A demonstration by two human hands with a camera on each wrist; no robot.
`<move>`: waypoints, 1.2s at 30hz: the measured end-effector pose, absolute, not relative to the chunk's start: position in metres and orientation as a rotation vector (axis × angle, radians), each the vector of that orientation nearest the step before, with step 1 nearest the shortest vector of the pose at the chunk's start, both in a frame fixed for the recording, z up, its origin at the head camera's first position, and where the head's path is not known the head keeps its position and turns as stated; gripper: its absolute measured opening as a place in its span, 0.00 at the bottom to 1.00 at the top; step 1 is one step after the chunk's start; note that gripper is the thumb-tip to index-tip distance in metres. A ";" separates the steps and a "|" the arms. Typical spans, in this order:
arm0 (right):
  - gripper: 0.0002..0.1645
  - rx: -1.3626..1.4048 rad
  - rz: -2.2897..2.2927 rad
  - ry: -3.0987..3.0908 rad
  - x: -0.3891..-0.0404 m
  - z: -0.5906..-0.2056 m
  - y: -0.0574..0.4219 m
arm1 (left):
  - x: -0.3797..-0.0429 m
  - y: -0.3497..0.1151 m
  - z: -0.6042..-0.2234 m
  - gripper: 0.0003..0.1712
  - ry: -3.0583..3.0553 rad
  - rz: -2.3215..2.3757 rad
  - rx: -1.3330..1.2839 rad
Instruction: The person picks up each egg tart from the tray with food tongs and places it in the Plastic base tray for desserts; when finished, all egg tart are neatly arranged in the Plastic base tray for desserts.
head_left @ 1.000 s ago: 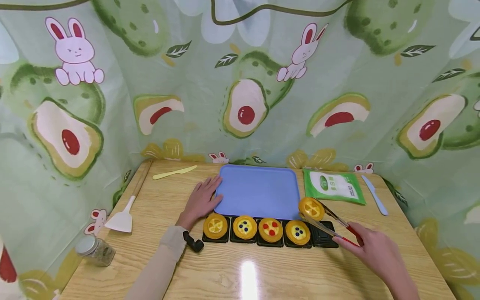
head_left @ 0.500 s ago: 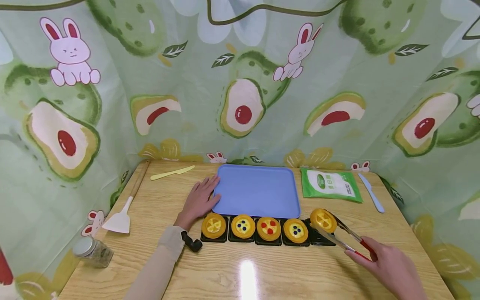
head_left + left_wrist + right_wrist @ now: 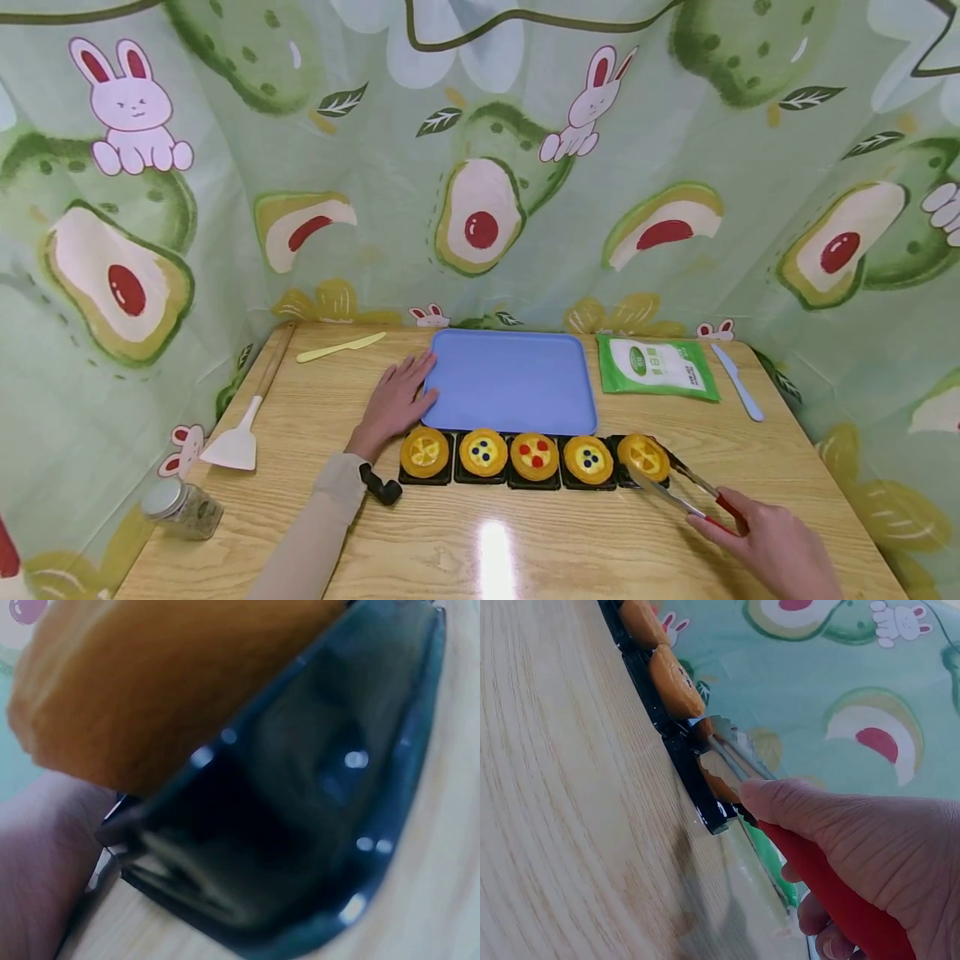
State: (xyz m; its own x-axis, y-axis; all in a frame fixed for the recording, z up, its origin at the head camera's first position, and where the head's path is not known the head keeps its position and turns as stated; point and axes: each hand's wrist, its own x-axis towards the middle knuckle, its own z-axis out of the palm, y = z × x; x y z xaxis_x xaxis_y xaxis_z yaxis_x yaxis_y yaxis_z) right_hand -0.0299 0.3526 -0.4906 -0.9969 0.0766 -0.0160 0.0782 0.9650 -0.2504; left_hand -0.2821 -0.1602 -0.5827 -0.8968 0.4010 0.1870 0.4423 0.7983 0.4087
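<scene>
My right hand (image 3: 772, 533) grips red-handled metal tongs (image 3: 693, 492), whose tips lie on both sides of an egg tart (image 3: 643, 457) with orange wedge topping. That tart sits in or just over the rightmost black plastic holder (image 3: 628, 482); whether it bears the weight I cannot tell. The right wrist view shows the thumb along the red handle (image 3: 817, 885). My left hand (image 3: 392, 404) lies flat with spread fingers, fingertips touching the left edge of the blue tray (image 3: 513, 379). In the left wrist view, a tart (image 3: 165, 682) and its black holder (image 3: 285, 802) fill the frame.
Several more tarts stand in black holders, among them a red-dotted one (image 3: 534, 457). Behind are a green-white packet (image 3: 660, 368), a blue knife (image 3: 737, 382) and a yellow knife (image 3: 341, 347). At left lie a spatula (image 3: 236, 442) and a glass jar (image 3: 183, 508).
The tongs have carried the orange-topped tart right and down, from beside the tray's corner to the rightmost holder. The left hand has stayed at the tray's edge.
</scene>
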 end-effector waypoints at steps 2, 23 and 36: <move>0.29 0.141 -0.402 3.087 -0.031 -0.491 0.353 | -0.283 -0.161 -0.583 0.41 -2.893 -0.689 -0.678; 0.30 0.155 -0.505 3.199 -0.028 -0.488 0.362 | -0.281 -0.160 -0.580 0.41 -2.893 -0.676 -0.678; 0.34 0.465 -0.570 3.223 -0.030 -0.508 0.389 | -0.280 -0.158 -0.579 0.40 -2.902 -0.686 -0.669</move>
State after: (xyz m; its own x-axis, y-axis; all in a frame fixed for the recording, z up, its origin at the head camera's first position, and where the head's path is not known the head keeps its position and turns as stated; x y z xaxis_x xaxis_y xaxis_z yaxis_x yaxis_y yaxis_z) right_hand -0.0304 0.3888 -0.5076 -0.9473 0.3004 0.1114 0.2439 0.9017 -0.3569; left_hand -0.2803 -0.1583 -0.5795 -0.9007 0.3958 0.1791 0.4341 0.8038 0.4068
